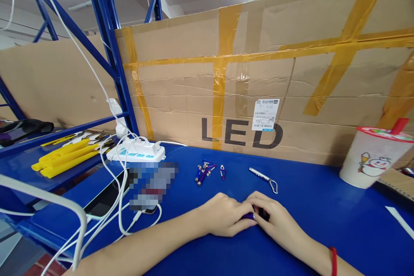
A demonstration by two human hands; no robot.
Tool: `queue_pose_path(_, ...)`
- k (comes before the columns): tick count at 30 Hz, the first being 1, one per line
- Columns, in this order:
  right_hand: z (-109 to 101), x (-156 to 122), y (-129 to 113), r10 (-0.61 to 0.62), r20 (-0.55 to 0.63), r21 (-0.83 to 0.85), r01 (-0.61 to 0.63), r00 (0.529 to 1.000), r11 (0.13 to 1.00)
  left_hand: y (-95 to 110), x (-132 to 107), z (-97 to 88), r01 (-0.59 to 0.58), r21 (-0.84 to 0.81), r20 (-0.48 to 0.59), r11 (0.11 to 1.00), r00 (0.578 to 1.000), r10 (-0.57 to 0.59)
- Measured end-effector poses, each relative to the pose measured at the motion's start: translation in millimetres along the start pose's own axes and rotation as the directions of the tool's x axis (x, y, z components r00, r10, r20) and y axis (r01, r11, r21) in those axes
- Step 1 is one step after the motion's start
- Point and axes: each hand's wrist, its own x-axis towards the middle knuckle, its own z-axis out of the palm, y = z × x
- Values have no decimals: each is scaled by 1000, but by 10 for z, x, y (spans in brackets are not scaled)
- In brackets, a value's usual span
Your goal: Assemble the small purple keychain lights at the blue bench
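Observation:
My left hand (226,215) is closed around a small purple metal tube (248,216), like a keychain flashlight, just above the table. The fingers of my right hand (270,213) are curled at the tube's right end and meet my left fingertips; a dark part shows inside them. Most of the tube is hidden. Beyond my hands lie several blue and purple keychain flashlights (203,174) in a small cluster, a loose dark red carabiner clip (223,172), and a silver keychain flashlight (259,174) with a wire clip.
A white power strip (137,151) with tangled white cables, a phone (108,198) and a pixelated device stand left on the blue table (200,258). Yellow tubes (67,155) lie farther left. A drink cup (371,159) stands right, before a large cardboard box (181,99).

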Motion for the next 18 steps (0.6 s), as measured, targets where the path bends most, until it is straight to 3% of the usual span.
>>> queue_pose_path(11,-21,47,88,35,-153,46,-28,988,999,14,-2,-6,112,-35,12,993,994,-112)
queue_pose_path(18,-40,57,59,182,-289,281,-98,940,955,-13,-1,-4,245,-270,-163,931,941,-295)
